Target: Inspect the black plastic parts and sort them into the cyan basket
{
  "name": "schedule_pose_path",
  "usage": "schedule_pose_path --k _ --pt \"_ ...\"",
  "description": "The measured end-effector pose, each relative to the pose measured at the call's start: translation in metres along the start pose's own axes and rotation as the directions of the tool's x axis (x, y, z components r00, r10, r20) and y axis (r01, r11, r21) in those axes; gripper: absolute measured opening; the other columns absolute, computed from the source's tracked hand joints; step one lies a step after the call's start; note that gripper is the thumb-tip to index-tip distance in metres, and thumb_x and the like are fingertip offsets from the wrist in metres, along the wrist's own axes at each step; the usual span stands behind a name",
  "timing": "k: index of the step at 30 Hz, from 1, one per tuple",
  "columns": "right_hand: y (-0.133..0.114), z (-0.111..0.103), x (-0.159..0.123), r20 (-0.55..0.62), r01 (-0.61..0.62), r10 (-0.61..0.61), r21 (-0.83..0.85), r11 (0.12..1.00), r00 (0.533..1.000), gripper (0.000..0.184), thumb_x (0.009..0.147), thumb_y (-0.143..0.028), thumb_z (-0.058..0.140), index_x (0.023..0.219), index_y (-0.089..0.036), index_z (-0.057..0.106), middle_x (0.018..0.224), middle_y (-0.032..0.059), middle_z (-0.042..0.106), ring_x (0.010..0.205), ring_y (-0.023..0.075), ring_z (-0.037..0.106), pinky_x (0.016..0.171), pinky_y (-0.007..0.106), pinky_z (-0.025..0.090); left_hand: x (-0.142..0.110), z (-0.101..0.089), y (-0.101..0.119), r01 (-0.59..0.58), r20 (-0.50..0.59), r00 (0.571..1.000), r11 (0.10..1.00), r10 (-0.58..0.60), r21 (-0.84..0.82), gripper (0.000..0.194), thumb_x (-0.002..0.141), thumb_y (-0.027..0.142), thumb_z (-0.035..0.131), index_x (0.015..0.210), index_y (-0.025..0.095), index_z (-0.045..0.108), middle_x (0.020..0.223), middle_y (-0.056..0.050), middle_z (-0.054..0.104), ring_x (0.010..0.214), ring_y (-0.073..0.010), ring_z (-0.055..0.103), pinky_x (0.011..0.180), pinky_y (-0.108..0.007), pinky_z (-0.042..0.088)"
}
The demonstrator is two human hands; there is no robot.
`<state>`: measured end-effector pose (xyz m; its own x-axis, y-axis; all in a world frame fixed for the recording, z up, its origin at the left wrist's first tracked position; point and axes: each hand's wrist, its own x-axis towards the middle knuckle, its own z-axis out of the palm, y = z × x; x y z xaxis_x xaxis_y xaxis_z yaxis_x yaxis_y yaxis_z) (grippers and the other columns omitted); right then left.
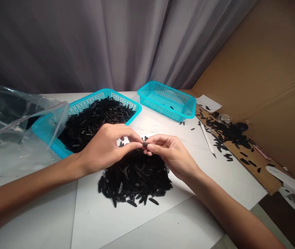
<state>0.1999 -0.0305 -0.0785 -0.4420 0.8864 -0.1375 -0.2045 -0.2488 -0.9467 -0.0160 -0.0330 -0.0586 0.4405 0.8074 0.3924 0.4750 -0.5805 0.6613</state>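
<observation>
My left hand [106, 148] and my right hand [170, 154] meet in the middle of the view, their fingertips pinching a small black plastic piece [144, 144] between them. Most of the piece is hidden by my fingers. Just below my hands lies a loose heap of similar elongated black pieces [134, 181] on the white table surface [189, 180], and my right hand is nearest to it. Behind my left hand, a turquoise perforated basket [90, 102] holds a deep mound of black pieces [95, 119].
A second turquoise basket [167, 100] stands at the back, holding very little. A clear zip bag [12, 121] lies at the left. On the right are a white strip-shaped tool [207, 138], scattered black pieces on a cardboard strip [230, 138], a paper slip [209, 102] and a cardboard wall [256, 62].
</observation>
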Motion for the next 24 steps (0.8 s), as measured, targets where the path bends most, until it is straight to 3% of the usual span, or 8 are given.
schedule_pose_path --k 5,11,18,24 --pt "0.0013 -0.0033 0.0019 0.104 -0.204 0.188 0.178 0.963 0.977 0.015 0.072 -0.02 0.089 0.082 -0.015 0.079 0.079 0.0025 0.078 0.07 0.0073 0.069 0.07 0.016 0.053 0.0015 -0.0023 0.0013 0.057 0.036 0.998 0.996 -0.054 -0.076 0.007 0.089 0.02 0.072 0.086 0.022 0.079 0.083 0.005 0.078 0.077 -0.0084 0.067 0.075 -0.019 0.047" --pt "-0.0001 -0.0031 0.0014 0.208 -0.353 0.302 0.278 0.893 0.93 0.018 0.071 -0.019 0.091 0.082 -0.013 0.078 0.08 0.0032 0.079 0.069 0.0058 0.071 0.069 0.012 0.054 0.008 -0.007 0.0002 0.213 0.196 0.967 0.942 -0.164 -0.258 0.008 0.087 0.024 0.073 0.082 0.023 0.079 0.078 0.006 0.078 0.073 -0.0092 0.067 0.068 -0.017 0.048" --pt "0.0004 -0.0011 0.0006 0.182 -0.33 0.287 0.287 0.899 0.94 0.015 0.072 -0.018 0.09 0.081 -0.012 0.079 0.078 0.0032 0.078 0.067 0.0056 0.07 0.067 0.012 0.054 0.0078 -0.0079 0.0008 0.236 0.214 0.96 0.928 -0.178 -0.288 0.011 0.089 0.026 0.071 0.082 0.022 0.078 0.08 0.005 0.078 0.075 -0.0098 0.066 0.07 -0.019 0.048" --pt "0.0019 0.0008 0.0002 0.105 -0.21 0.19 0.228 0.951 0.976 0.014 0.075 -0.024 0.089 0.076 -0.014 0.078 0.079 0.0034 0.078 0.067 0.0067 0.07 0.067 0.013 0.055 0.0062 -0.0085 0.0024 0.289 0.25 0.941 0.927 -0.228 -0.241 0.016 0.091 0.029 0.067 0.081 0.022 0.078 0.081 0.005 0.077 0.078 -0.0129 0.066 0.072 -0.023 0.045"
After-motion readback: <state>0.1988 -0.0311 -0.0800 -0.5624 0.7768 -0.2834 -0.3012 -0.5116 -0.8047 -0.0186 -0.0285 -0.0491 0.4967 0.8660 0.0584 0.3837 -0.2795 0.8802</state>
